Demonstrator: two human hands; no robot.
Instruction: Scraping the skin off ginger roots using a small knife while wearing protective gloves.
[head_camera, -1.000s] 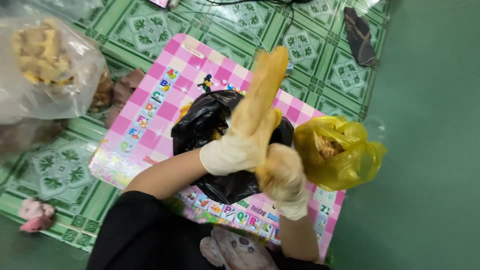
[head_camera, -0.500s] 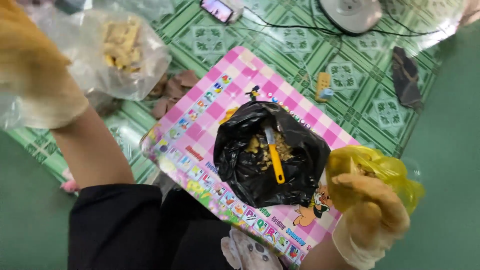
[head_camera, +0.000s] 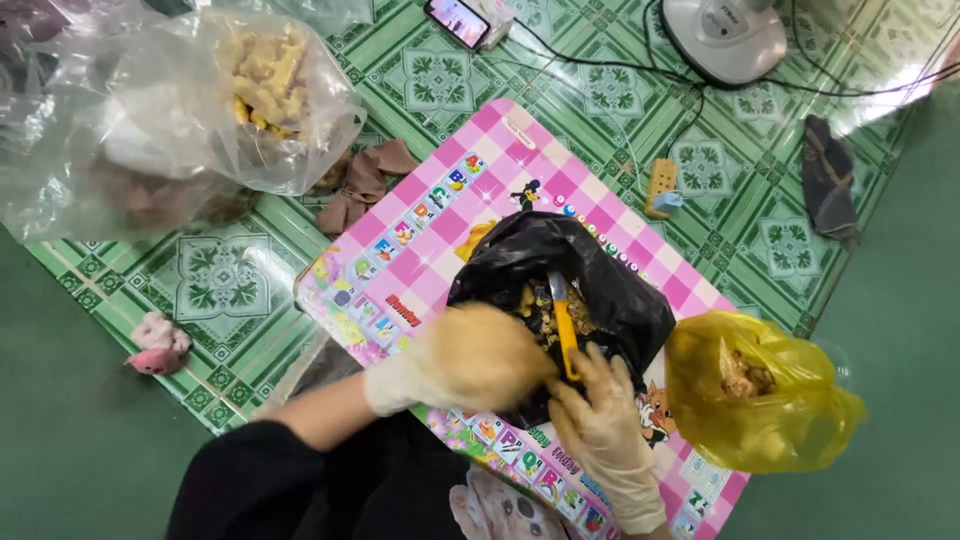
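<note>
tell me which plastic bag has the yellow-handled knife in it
The black plastic bag on the pink mat, between both gloved hands; the yellow and clear bags hold none.

Both gloved hands meet at the near rim of a black plastic bag (head_camera: 600, 280) that sits open on a pink checkered mat (head_camera: 420, 240). The left hand (head_camera: 470, 358) is curled, its fingers reaching into the bag's mouth. The right hand (head_camera: 600, 425) lies just beside it, fingertips touching the handle end of a yellow-handled knife (head_camera: 563, 325), which rests inside the bag on brownish scraps with its blade pointing away from the fingers. Just right of the right hand's fingers sits a yellow plastic bag (head_camera: 770, 420) with brown pieces inside. Well beyond the left hand's fingers, to the far left, lies a clear plastic bag (head_camera: 150, 120) holding pale yellow chunks.
</note>
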